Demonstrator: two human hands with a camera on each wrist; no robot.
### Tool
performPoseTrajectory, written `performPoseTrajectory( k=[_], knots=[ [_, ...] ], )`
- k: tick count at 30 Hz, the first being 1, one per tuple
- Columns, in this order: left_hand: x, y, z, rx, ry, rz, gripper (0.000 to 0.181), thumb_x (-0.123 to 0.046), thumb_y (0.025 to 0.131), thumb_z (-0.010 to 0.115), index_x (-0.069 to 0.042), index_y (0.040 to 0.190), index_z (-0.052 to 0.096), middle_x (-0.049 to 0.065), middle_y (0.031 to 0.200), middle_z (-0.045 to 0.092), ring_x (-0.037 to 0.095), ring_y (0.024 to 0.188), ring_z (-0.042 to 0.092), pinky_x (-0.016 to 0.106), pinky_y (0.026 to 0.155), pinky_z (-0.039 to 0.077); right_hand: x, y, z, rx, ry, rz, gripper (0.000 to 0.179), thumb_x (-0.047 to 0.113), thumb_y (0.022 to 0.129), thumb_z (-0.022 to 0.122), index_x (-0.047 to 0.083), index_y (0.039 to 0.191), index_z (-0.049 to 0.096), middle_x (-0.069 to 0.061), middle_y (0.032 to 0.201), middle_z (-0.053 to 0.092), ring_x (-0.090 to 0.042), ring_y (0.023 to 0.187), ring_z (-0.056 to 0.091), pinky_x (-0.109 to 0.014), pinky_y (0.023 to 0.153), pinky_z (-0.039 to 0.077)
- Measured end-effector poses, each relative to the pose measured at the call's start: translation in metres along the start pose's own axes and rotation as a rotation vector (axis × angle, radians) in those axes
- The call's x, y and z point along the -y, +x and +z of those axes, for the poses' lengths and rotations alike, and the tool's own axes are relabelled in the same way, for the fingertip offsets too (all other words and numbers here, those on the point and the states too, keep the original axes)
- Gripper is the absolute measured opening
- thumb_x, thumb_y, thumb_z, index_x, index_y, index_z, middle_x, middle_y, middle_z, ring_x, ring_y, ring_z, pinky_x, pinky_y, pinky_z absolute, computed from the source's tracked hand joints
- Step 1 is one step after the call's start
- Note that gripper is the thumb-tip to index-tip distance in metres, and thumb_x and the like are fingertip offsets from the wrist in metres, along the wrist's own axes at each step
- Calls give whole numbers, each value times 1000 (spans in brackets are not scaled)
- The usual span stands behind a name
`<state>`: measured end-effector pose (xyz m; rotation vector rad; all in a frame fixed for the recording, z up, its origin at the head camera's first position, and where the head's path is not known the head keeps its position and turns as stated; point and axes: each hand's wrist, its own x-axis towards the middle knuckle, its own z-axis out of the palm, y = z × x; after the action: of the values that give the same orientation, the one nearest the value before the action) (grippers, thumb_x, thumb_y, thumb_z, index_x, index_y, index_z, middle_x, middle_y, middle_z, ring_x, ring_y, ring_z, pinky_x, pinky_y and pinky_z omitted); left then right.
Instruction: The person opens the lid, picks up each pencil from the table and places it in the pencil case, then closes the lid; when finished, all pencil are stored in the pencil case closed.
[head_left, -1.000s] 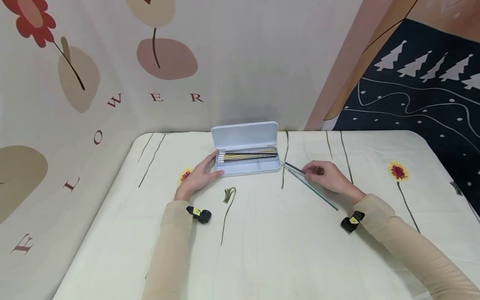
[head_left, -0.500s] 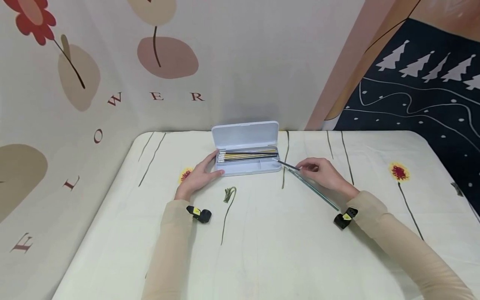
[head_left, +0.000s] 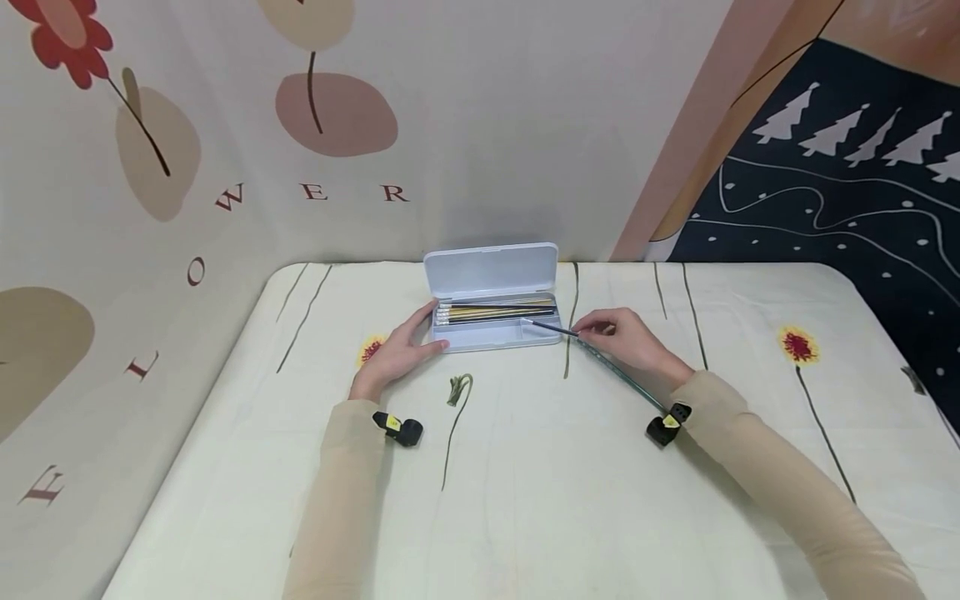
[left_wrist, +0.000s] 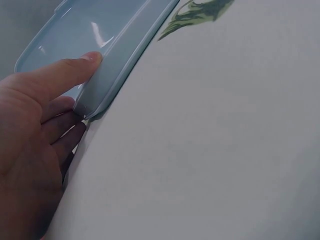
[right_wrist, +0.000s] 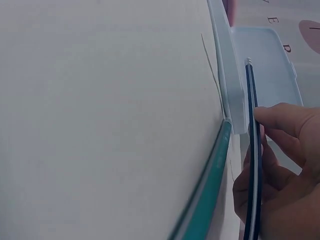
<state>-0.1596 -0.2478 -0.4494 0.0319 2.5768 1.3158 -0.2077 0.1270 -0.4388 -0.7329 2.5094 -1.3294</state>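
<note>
A pale blue pencil case [head_left: 480,337] lies open at the back of the table, its lid raised. My left hand [head_left: 397,354] grips its left end; in the left wrist view the thumb [left_wrist: 80,67] presses on the front edge, with the other fingers around the corner. Between thumb and fingers my right hand [head_left: 626,337] pinches a dark blue pencil [right_wrist: 252,90]. Its white-tipped end reaches over the case's front right compartment. Several pencils [head_left: 491,314] lie side by side in the rear compartment. A green pencil [head_left: 626,379] rests slantwise on the table, one end near the case's right corner.
A white cloth [head_left: 525,483] printed with flowers and stems covers the table. Behind the case rises a patterned fabric wall [head_left: 510,167], and a dark tree-print cloth [head_left: 825,200] hangs at the right. Small black cameras sit on both wrists.
My right hand has moved left and slightly away from me, bringing the dark blue pencil's white-tipped end from beside the case to over its front right compartment. The left hand has stayed still.
</note>
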Motion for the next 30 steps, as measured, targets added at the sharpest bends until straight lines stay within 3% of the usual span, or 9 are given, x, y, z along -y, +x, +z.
performPoseTrajectory(
  k=[13, 22, 30],
  knots=[
    [0, 0, 0, 2, -15, -11, 80, -31, 91, 68, -24, 155, 22, 4, 159, 19, 29, 145, 10, 50, 116, 10, 17, 28, 17, 8, 53, -35, 13, 0, 89, 65, -2, 99, 73, -10, 92, 69, -19, 80, 58, -27, 71, 48],
    [1, 1, 0, 2, -16, -3, 80, -29, 91, 68, -23, 155, 22, 5, 159, 19, 30, 145, 10, 50, 116, 10, 30, 51, 27, 31, 13, -81, 12, -1, 88, 65, -2, 97, 73, -8, 89, 70, -18, 77, 57, -26, 68, 47],
    [2, 2, 0, 7, -1, -39, 81, -33, 90, 68, -27, 155, 21, 6, 160, 17, 32, 145, 9, 53, 115, 10, 38, 70, 34, 45, 20, -99, 13, -3, 88, 65, -4, 98, 73, -11, 92, 70, -19, 80, 58, -27, 71, 48]
  ],
)
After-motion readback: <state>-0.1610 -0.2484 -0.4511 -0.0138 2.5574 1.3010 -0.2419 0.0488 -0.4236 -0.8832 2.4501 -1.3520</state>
